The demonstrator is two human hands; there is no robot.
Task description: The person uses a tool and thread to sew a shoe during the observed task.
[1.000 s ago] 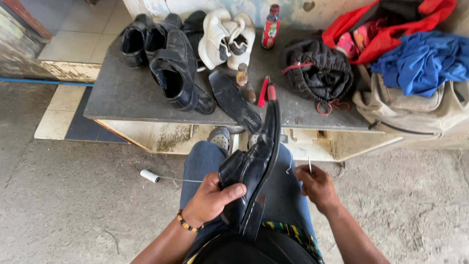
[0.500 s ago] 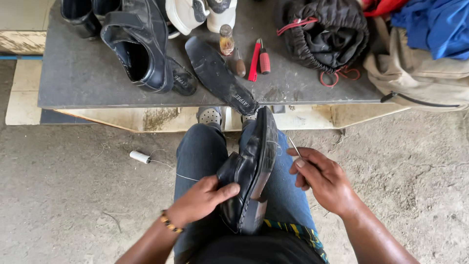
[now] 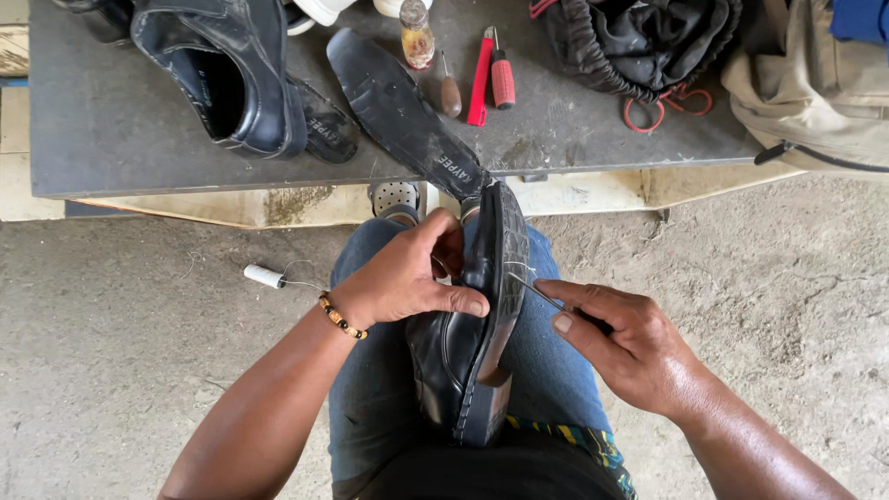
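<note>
A black shoe (image 3: 468, 333) is stood on edge on the lap, below the bench (image 3: 111, 139). Its upper is clasped by the left hand (image 3: 407, 278); a needle (image 3: 535, 291) is pinched at the sole's rim by the right hand (image 3: 620, 343). The leather is judged supple, the sole stiff.

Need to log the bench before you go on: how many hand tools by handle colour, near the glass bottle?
Red-handled tools: 2, red flat-handled tool and red round-handled screwdriver
Brown wooden-handled awl: 1
Total: 3, right of the small amber glass bottle
</note>
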